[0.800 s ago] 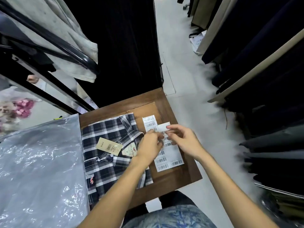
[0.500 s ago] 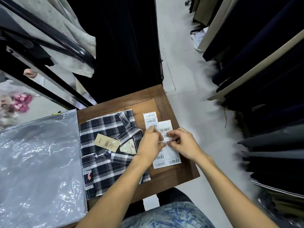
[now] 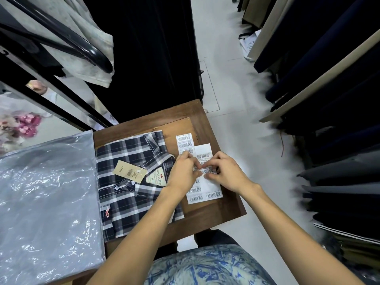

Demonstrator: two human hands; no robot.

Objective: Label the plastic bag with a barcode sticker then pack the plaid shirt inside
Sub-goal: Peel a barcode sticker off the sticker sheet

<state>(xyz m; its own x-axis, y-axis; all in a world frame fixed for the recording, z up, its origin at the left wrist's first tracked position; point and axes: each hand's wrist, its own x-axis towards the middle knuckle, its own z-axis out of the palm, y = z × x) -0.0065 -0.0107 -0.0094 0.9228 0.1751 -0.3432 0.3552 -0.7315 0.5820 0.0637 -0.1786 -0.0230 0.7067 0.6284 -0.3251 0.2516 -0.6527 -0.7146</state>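
- left hand [image 3: 183, 173] and right hand [image 3: 227, 174] together, pinching one label on the barcode sticker sheet [image 3: 205, 185].
- plaid shirt [image 3: 131, 182] at 9 o'clock of the sheet; plastic bag [image 3: 49, 202] further, same direction.
- risk: a hasty peel may tear or curl the label.

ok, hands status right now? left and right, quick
Left hand: fingertips pinched on the barcode sticker sheet.
Right hand: fingertips pinched on the same sheet, at a sticker edge; peeling or just holding can't be told.
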